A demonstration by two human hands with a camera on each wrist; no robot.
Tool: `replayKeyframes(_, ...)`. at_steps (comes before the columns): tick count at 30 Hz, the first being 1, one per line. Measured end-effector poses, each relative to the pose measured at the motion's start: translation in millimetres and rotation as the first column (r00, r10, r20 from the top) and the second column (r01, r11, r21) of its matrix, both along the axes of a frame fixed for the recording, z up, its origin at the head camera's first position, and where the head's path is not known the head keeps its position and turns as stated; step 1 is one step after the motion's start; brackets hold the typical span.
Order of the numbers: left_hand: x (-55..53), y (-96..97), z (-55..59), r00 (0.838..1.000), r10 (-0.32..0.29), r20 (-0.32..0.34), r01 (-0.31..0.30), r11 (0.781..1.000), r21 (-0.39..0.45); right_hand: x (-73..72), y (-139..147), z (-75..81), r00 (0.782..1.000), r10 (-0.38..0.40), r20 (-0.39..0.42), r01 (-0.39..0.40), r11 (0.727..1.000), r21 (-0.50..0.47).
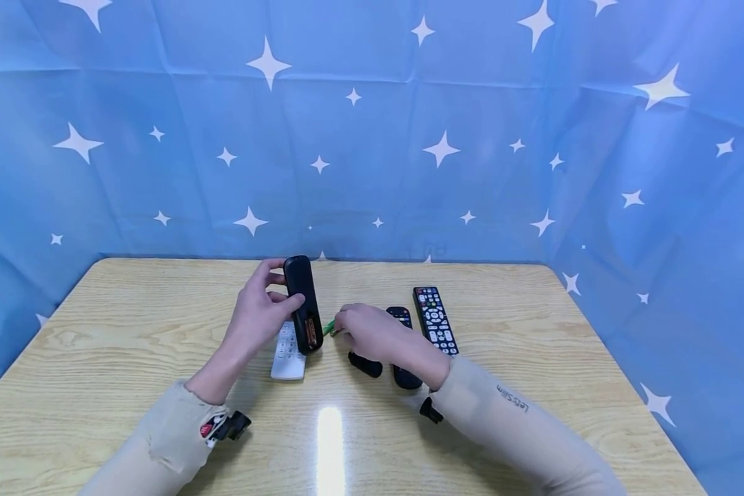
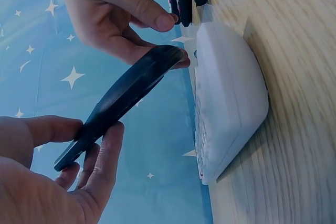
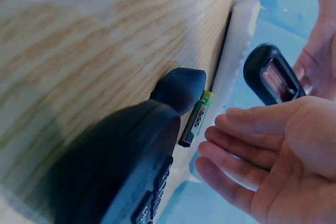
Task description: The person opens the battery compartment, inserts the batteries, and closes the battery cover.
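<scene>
My left hand point(image 1: 257, 313) pinches a black remote control point(image 1: 299, 289) between thumb and fingers, its back turned toward me. The remote's battery compartment stands uncovered at the lower end, with a copper-coloured battery point(image 1: 311, 331) showing inside. A green battery point(image 3: 195, 121) lies on the table beside a smooth black piece point(image 3: 184, 90). My right hand point(image 1: 372, 333) is right by that battery; in the right wrist view its fingers point(image 3: 231, 153) are extended and loosely bent, with nothing between them. Part of the black piece is hidden under my right hand in the head view.
A white remote point(image 1: 287, 359) lies on the wooden table point(image 1: 161, 324) under the held one. To the right are two black remotes, one point(image 1: 406, 376) partly behind my right forearm and another point(image 1: 435, 320) farther right. A blue starry curtain point(image 1: 372, 138) hangs behind the table.
</scene>
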State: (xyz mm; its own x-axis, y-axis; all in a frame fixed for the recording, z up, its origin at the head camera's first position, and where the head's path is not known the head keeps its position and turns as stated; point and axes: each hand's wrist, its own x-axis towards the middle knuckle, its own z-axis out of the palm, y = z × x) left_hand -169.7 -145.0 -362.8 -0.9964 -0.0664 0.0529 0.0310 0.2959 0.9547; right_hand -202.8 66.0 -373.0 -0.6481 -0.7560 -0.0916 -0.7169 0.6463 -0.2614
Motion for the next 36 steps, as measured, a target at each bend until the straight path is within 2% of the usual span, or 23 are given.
replayKeyframes(7, -0.4, -0.7, 0.6, 1.000, -0.003, -0.003, 0.003, 1.000, 0.010, -2.8, -2, -3.7, 0.999, -0.027, 0.031, 0.026, 0.999, 0.038)
replayKeyframes(21, -0.1, -1.4, -1.8, 1.000, -0.013, 0.011, 0.014, 1.000, -0.017, -1.7, -2, -9.5, 0.996, -0.086, 0.019, 0.084, 0.992, 0.094)
replayKeyframes(29, -0.1, -1.7, -2.3, 1.000, -0.016, 0.011, 0.016, 0.999, -0.035, -1.3, -3, -13.5, 0.996, -0.093, 0.007, 0.092, 0.992, 0.088)
replayKeyframes(36, -0.4, -0.9, -3.0, 0.999, -0.027, 0.017, 0.028, 0.999, -0.028, -2.5, -4, -12.9, 0.994, -0.105, 0.029, 0.102, 0.990, 0.093)
